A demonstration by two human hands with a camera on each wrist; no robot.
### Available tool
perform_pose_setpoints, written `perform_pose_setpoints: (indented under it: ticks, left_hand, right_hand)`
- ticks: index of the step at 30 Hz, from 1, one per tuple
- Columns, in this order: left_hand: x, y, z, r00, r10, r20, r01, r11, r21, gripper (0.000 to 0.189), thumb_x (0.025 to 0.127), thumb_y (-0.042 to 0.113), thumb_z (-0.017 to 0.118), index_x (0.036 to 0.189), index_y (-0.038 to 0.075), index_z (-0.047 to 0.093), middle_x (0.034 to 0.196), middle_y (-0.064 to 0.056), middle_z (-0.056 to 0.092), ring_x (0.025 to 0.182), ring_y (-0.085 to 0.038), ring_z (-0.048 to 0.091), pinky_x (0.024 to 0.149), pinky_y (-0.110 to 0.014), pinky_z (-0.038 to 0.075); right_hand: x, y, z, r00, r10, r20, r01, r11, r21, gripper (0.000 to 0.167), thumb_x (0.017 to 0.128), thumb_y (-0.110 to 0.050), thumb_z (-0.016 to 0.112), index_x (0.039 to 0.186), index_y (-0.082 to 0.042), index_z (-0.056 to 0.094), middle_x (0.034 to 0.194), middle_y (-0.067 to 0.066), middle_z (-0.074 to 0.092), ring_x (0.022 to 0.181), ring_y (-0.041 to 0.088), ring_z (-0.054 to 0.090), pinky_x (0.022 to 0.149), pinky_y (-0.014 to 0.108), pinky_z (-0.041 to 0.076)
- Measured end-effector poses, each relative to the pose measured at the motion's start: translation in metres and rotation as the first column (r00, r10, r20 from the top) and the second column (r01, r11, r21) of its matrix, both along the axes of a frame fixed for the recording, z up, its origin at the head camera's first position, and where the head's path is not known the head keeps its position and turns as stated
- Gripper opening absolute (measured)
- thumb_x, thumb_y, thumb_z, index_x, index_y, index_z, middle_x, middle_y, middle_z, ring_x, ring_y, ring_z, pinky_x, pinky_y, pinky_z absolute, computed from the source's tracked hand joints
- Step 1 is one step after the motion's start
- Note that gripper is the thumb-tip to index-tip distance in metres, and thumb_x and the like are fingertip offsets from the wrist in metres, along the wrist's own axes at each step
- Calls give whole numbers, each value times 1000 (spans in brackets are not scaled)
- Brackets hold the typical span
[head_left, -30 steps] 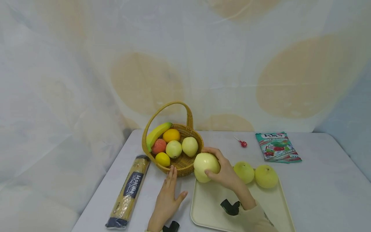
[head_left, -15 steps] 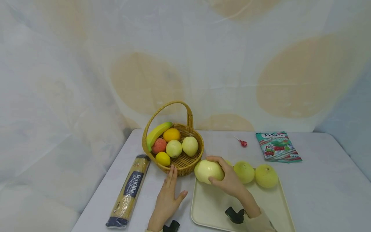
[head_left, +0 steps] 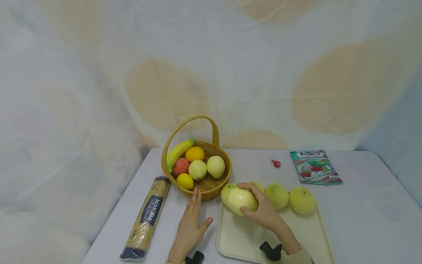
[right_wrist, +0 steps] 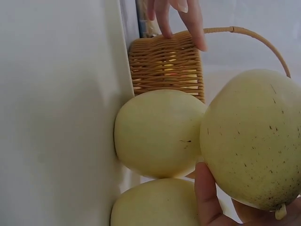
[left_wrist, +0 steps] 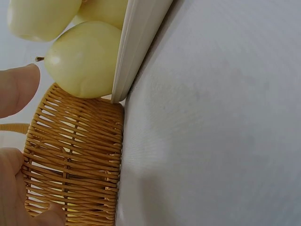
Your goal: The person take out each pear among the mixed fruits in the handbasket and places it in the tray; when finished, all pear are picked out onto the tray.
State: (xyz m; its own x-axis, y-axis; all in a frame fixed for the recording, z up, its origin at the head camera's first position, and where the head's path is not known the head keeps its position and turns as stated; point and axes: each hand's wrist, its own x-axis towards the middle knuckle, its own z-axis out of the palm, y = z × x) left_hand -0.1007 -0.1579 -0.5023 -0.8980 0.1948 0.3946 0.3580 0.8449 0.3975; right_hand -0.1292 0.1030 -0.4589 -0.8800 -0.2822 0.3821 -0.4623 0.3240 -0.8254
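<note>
My right hand grips a pale yellow-green melon, thumb and fingers around its side, above the far left part of a cream tray. In the right wrist view that melon shows dark specks and a short stem. Another melon sits at the tray's far left corner, partly covered by the held one. Fingers straight, my left hand touches the near side of a wicker basket. The basket holds a banana, an orange, a lemon and several other round fruits.
More melons line the tray's far edge, one half hidden behind my right hand. A pasta pack lies left of the basket. Farther back are a red lollipop and a green candy bag. A fabric backdrop hangs behind the table.
My right hand has carried the held melon right and nearer to me, away from the basket, uncovering more of the melon at the tray's corner. My left hand stays at the basket.
</note>
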Motion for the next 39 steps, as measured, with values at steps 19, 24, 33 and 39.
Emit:
perform_pose_setpoints:
  ticks: [19, 24, 33, 39]
  left_hand:
    - [0, -1, 1, 999, -5, 39, 5, 1000, 7, 87, 88, 37, 66, 154, 5, 20, 162, -15, 17, 144, -38, 30, 110, -57, 36]
    - [0, -1, 3, 997, 2, 76, -3, 1000, 15, 87, 89, 40, 65, 155, 7, 19, 163, -13, 15, 146, -35, 27, 113, -55, 33]
    - [0, -1, 3, 997, 3, 82, -5, 1000, 24, 87, 89, 41, 66, 155, 6, 21, 163, -12, 15, 146, -32, 27, 114, -54, 33]
    - [0, -1, 2, 999, 0, 55, -1, 1000, 19, 88, 88, 40, 67, 155, 8, 19, 163, -13, 16, 145, -33, 28, 113, -54, 34]
  right_hand:
    - [8, -1, -15, 997, 25, -75, -22, 999, 39, 62, 68, -9, 81, 125, -22, 59, 131, 4, 57, 124, 16, 50, 102, 32, 45]
    - [11, -3, -16, 998, 18, -64, -14, 997, 72, 61, 68, -12, 81, 124, -24, 61, 125, 1, 55, 115, 12, 49, 92, 32, 49]
    - [13, -4, -24, 993, 57, -107, -46, 993, 105, 70, 66, -12, 82, 129, -22, 56, 127, 0, 57, 119, 10, 50, 99, 31, 49]
    - [14, -5, -24, 994, 94, -55, -87, 988, 127, 75, 63, -8, 83, 131, -21, 54, 130, -5, 55, 121, 9, 50, 100, 29, 49]
